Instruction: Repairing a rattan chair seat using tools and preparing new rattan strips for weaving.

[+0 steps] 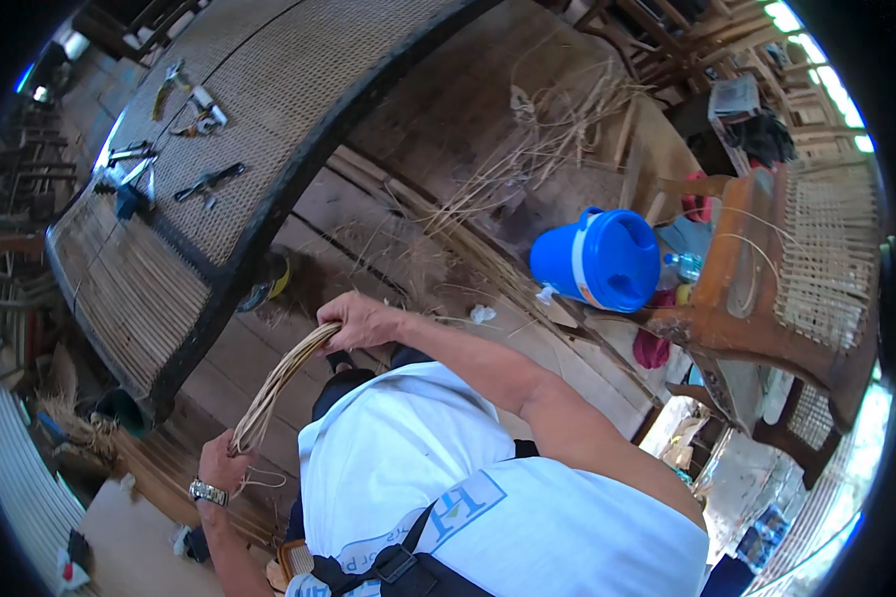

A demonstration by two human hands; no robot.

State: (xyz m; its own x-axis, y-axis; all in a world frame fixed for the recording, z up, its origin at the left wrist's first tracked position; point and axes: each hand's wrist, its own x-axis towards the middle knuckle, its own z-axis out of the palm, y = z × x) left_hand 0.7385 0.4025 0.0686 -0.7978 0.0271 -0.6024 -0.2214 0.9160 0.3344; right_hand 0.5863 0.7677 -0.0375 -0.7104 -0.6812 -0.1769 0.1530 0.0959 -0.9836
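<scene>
- From my end of the feed, the bundle (272, 390) of thin tan strands hangs at 8 o'clock from the view's centre, in front of the shirt, with no print I can see on it.
- I read its long axis as running from between 7 and 8 o'clock up to between 1 and 2, bowed outward toward 10.
- At the upper end, I see the right hand (360, 320) pinching it between thumb and fingers.
- At the lower end, the left hand (223, 464) is closed around it; a loose strand loops off beside that hand toward 3 o'clock.
- On the left wrist I see a metal watch (207, 492), its dial too small to read.
- At 6 o'clock, the white shirt (388, 423) carries blue lettering and a blue-framed logo, upside down to me.
- Near 3 o'clock I have a blue cooler (617, 264) with a pale strip, and beyond it a wooden chair (742, 264).
- At 1 o'clock, loose strands (558, 129) lie scattered.
- Between 10 and 11, tools (209, 182) rest on a woven bench (279, 109).
</scene>
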